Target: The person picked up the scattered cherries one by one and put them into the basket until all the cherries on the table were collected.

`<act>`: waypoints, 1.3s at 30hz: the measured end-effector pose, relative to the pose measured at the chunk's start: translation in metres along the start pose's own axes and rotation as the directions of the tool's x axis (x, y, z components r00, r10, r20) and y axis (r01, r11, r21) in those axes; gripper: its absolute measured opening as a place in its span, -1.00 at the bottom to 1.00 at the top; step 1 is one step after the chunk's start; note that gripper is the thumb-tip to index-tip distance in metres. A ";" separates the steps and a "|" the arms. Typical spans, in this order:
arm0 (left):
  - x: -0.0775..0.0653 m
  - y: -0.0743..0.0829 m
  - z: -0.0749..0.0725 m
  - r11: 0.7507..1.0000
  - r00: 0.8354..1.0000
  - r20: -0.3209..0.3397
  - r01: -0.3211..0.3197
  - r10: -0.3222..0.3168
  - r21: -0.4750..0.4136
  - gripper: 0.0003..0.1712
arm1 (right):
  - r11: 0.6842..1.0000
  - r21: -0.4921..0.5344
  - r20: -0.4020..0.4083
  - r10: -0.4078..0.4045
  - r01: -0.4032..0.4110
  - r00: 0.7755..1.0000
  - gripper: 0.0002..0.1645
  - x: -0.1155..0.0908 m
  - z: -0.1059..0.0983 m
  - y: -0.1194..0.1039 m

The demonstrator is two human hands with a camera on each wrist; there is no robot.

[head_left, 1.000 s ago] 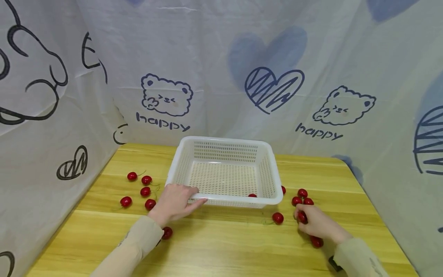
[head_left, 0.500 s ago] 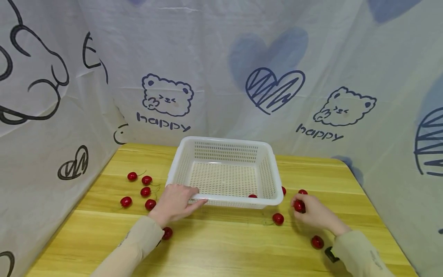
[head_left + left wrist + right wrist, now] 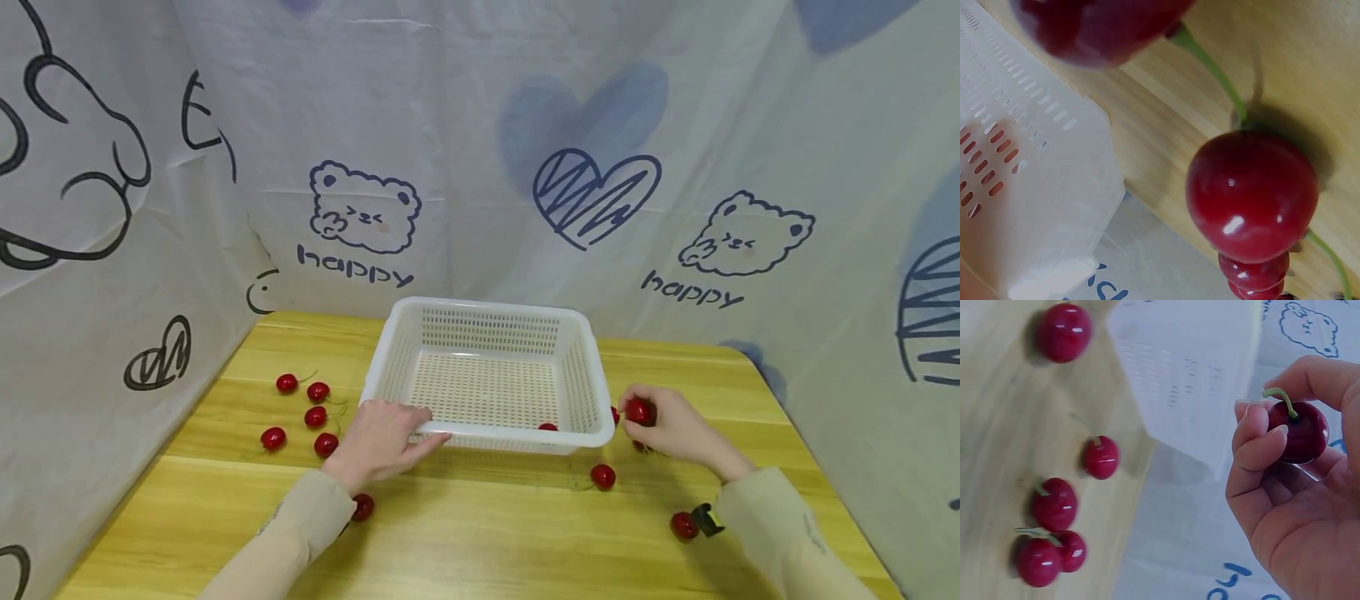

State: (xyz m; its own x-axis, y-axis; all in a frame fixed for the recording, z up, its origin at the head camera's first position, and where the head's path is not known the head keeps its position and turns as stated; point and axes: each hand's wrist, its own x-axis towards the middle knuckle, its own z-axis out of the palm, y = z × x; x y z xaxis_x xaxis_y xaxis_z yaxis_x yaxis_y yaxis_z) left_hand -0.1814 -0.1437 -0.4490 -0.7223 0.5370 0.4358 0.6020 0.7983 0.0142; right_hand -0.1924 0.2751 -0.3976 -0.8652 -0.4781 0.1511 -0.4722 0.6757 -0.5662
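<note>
The right hand (image 3: 675,425) pinched a round, shiny red cherry (image 3: 640,412) by its sides, just to the right of the white plastic basket with little holes (image 3: 498,432). The left hand (image 3: 386,437) held the basket's front edge near the left corner. Another red cherry (image 3: 548,427) sat inside, and loose red cherries (image 3: 316,416) lay on the yellow wooden table (image 3: 480,533).
</note>
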 end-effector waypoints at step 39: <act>0.000 -0.001 0.000 1.000 0.999 -0.023 -0.023 0.024 0.013 -0.53 | 0.997 0.062 -0.185 -0.036 0.048 0.982 -0.86 0.091 0.009 -0.058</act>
State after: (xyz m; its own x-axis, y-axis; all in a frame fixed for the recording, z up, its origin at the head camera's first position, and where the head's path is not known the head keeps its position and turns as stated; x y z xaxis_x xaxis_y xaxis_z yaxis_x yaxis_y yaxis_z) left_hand -0.1819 -0.1447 -0.4493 -0.6997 0.5492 0.4570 0.6143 0.7890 -0.0076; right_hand -0.2418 0.1875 -0.3579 -0.8638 -0.3902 0.3187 -0.5022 0.6159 -0.6071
